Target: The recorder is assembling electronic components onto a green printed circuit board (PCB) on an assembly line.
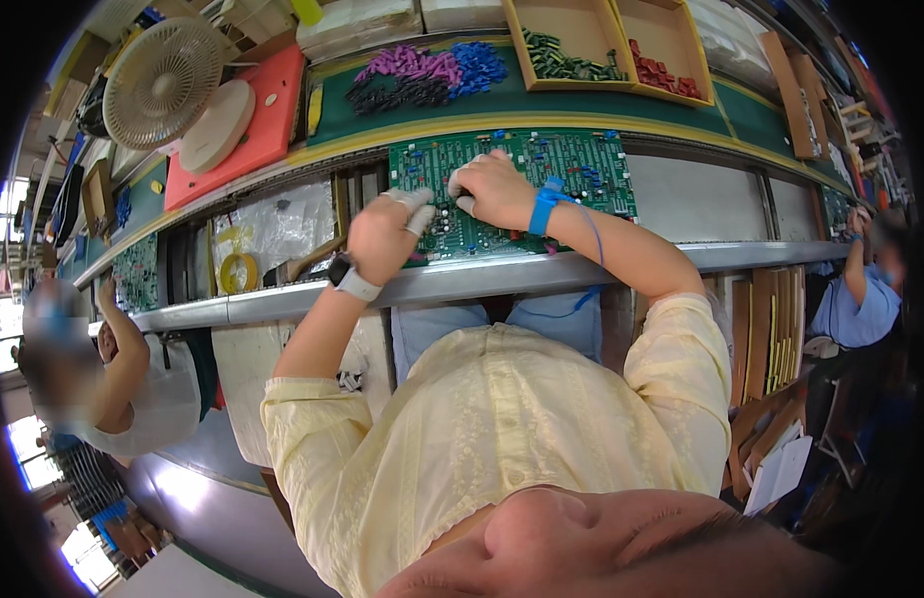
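A green circuit board (pixel 592 184), crowded with small parts, lies across the rail in front of me. My left hand (pixel 380 237) is at the board's left side, its white-covered fingertips bent together over the parts. Farther in, my right hand (pixel 494 191) has its fingers curled down onto the board's middle. Anything pinched in either hand is too small or hidden to make out. Around my right wrist is a blue strap (pixel 549 204) with a thin cord; a pale band (pixel 357 283) circles my left wrist.
Beyond the board lie purple (pixel 414 66), blue (pixel 479 66) and black (pixel 387 95) small parts, beside a divided cardboard tray (pixel 621 88) of green and red parts. A fan (pixel 163 80), yellow tape roll (pixel 239 272) and brush (pixel 303 261) are leftward. Co-workers sit on both sides.
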The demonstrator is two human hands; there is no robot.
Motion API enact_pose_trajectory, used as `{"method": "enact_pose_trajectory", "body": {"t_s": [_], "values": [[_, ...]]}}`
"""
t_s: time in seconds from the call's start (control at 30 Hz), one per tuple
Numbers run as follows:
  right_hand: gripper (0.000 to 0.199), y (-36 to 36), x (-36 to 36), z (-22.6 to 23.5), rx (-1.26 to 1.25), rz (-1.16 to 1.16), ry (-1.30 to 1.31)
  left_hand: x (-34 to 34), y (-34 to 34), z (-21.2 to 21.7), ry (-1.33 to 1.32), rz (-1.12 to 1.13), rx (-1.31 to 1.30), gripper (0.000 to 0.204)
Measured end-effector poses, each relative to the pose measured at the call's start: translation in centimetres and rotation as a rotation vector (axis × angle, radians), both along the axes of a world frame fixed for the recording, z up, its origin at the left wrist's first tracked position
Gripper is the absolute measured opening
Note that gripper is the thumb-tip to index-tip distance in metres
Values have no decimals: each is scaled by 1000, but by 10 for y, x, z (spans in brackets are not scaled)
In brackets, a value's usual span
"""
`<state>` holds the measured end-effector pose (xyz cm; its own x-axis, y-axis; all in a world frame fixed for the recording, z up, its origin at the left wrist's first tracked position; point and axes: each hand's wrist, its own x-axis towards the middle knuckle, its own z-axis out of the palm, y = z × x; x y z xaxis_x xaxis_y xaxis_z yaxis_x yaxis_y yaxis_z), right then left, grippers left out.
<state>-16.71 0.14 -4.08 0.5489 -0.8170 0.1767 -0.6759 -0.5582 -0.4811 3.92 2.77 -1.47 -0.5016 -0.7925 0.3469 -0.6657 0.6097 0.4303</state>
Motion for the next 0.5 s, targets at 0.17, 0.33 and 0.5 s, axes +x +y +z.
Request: {"method": "enact_pose_trajectory", "body": {"t_s": [0.17, 0.33, 0.5], "values": [[8, 1, -1, -2, -17, 1, -23, 92, 36, 0, 213, 511, 70, 22], [9, 7, 5, 6, -309, 102, 81, 214, 108, -57, 476, 1016, -17, 17], [9, 9, 9, 5, -347, 93, 161, 268, 165, -125, -39, 1158, 301, 19]]}}
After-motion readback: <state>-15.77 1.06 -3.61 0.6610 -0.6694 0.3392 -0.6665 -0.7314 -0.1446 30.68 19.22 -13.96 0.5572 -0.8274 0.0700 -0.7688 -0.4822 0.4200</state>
